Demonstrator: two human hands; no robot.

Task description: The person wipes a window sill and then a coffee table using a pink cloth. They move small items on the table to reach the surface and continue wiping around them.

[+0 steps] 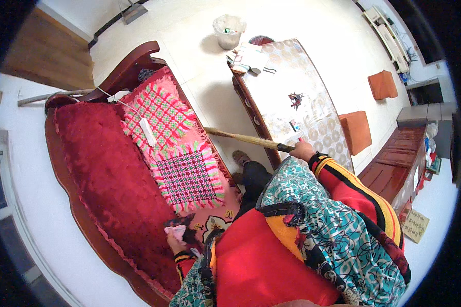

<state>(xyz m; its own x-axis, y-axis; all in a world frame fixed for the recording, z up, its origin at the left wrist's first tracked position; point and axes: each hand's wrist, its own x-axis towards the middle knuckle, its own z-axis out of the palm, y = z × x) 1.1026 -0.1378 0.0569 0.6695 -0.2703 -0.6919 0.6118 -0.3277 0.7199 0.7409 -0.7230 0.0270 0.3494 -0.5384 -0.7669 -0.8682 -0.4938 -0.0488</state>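
Note:
My right hand (304,150) is closed around the dark end of a wooden stick (249,140), near the edge of the coffee table (322,126). The stick slants down beside the sofa, and its far end is hidden by the seat edge. A small red item (300,139) shows by my fingers; I cannot tell whether I hold it. Over the sofa seat, my left hand (175,242) grips a bunched pale pink cloth (176,231). Dark fabric (182,221) lies just beyond it. Two fringed knitted mats (188,178) cover part of the seat, with a white power strip (148,131) on one.
The red plush sofa back (103,172) runs along my left. Papers (249,55), a dark bundle (295,99) and a small card-like item (294,125) lie on the table. Beyond stand a waste bin (229,32) and two orange stools (355,132). My shoe (241,157) is between sofa and table.

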